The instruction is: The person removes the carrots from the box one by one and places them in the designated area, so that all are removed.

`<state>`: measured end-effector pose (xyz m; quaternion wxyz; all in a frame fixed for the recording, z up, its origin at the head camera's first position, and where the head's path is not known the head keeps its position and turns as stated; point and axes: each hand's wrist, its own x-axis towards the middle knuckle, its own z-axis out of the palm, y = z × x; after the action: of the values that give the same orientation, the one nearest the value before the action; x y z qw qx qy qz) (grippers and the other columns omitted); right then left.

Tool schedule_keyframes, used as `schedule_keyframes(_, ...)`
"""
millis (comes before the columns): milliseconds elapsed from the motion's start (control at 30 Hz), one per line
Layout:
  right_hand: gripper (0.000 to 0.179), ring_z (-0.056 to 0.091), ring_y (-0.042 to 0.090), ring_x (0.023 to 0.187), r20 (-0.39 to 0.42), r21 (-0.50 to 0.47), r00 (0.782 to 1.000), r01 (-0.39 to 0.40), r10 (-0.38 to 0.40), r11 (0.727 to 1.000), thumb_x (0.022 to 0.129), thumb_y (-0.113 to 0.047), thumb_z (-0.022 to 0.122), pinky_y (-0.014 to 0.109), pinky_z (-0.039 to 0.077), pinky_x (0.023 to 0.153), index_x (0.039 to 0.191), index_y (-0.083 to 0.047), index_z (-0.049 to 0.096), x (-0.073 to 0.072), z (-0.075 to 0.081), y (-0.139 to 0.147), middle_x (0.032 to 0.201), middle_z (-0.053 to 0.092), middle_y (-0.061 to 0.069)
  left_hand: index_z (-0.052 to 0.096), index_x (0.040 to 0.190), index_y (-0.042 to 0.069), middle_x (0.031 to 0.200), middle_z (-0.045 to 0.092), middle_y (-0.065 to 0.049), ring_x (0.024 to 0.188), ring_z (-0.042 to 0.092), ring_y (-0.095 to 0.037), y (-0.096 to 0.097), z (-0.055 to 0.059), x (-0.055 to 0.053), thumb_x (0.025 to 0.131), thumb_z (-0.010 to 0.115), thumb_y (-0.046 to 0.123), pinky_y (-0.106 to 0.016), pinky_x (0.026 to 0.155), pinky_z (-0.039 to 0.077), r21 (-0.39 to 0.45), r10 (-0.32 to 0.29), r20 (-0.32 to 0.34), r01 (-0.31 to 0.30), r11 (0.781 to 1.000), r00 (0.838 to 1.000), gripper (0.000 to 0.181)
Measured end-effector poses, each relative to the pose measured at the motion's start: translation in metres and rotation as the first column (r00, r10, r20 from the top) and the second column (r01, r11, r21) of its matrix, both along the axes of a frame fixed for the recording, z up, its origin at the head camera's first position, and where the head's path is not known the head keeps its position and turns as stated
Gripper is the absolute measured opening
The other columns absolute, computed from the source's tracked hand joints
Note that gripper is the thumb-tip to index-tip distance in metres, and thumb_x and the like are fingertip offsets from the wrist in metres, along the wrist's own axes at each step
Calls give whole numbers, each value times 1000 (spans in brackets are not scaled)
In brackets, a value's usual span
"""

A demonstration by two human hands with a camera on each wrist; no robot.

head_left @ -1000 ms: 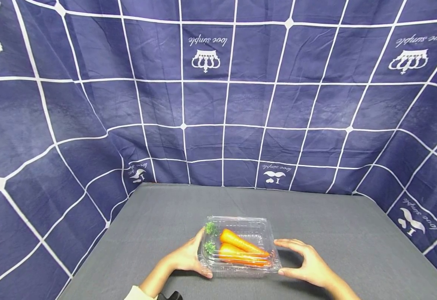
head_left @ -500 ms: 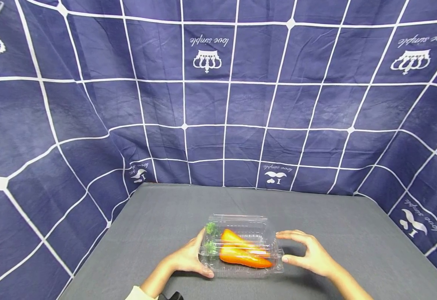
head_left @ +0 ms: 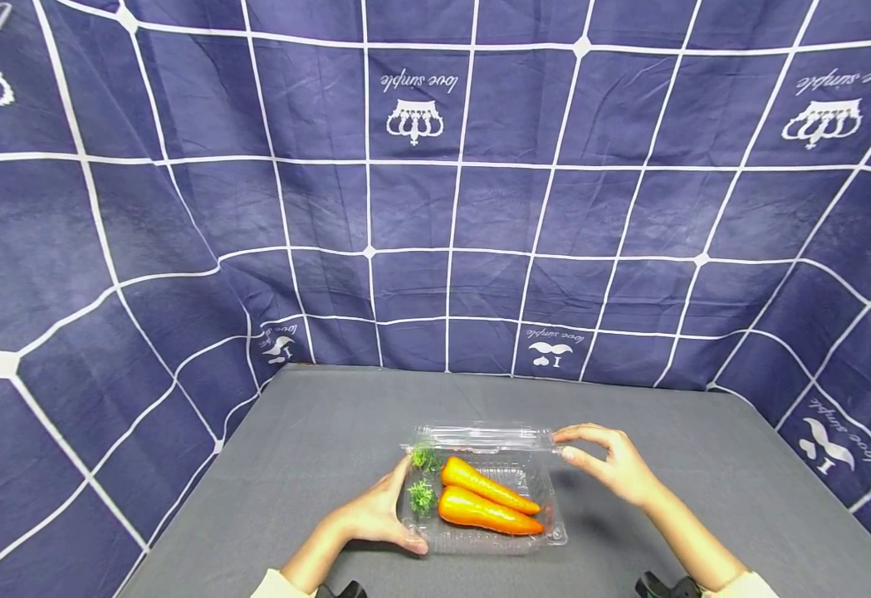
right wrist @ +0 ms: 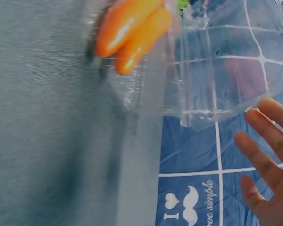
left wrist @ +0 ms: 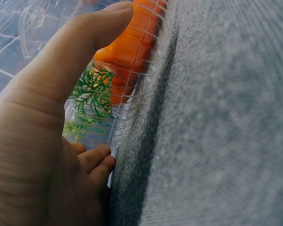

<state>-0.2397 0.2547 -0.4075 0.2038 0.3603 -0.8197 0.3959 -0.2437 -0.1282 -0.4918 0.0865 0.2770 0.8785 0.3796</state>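
Note:
A clear plastic clamshell container (head_left: 480,545) sits on the grey tabletop, its lid (head_left: 480,438) standing raised at the back. Two orange carrots (head_left: 489,513) with leafy green tops (head_left: 421,497) lie side by side inside. My left hand (head_left: 375,511) grips the container's left end, thumb at the front corner and fingers at the back. In the left wrist view the thumb (left wrist: 108,23) overlaps the container wall. My right hand (head_left: 618,465) holds the lid's right edge between thumb and fingers. In the right wrist view its fingers (right wrist: 269,136) reach the lid; the thumb is out of sight.
The grey table (head_left: 345,415) spreads around the container. A blue cloth with white grid lines (head_left: 495,208) hangs behind it and along both sides. Dark straps (head_left: 667,586) show on both wrists.
The lid has swung up and back from nearly closed to upright. My right hand has moved away from me along with its edge. The left hand keeps its place on the container.

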Motion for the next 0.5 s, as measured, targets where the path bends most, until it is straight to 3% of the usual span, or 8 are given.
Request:
schedule_keyframes(233,13,66,8,88,109,-101,992,71,-60,992,91,0,63,18,48,81,98,-2,74,-13,10,-9,93,73,0,10,151,-7,148,32,-30,135,32,-42,0,1,0,60,92,41,-61,107,28,5,3,11,-3,1000,1000,132)
schedule_keyframes(500,17,65,5,82,166,-198,986,39,-6,979,94,4,54,17,49,78,96,7,71,-30,16,-16,87,72,13,10,151,-6,147,32,-31,135,32,-43,-1,0,0,60,92,41,-61,106,28,-9,10,15,-9,1000,1000,132)
